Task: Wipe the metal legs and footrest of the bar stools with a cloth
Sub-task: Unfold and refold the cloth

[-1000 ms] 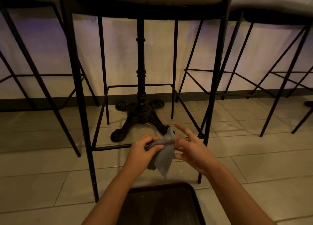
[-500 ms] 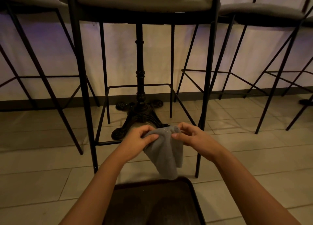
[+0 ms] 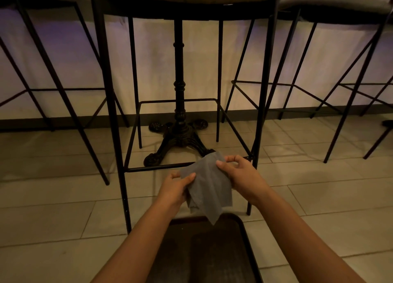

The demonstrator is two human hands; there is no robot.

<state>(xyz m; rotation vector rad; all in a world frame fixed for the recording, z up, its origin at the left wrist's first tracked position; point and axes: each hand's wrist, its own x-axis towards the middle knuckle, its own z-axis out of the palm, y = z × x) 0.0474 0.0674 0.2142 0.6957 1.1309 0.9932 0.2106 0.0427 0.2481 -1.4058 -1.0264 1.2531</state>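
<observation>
A grey cloth [image 3: 207, 186] hangs between my two hands, spread out in front of the middle bar stool. My left hand [image 3: 175, 188] pinches its lower left edge, and my right hand [image 3: 240, 174] pinches its upper right corner. The stool has thin black metal legs, a front left leg [image 3: 116, 133] and a front right leg [image 3: 260, 104]. Its black footrest bar [image 3: 157, 167] runs across just behind the cloth; my right hand covers the bar's right end.
A black cast-iron table pedestal [image 3: 179, 116] stands behind the stool. More bar stools stand at the left [image 3: 53, 74] and right [image 3: 350, 91]. A dark seat [image 3: 204, 253] lies below my arms. The floor is pale tile.
My hands have moved apart and the cloth has opened out from a bunched fold into a wider sheet. The view has shifted closer to the middle stool.
</observation>
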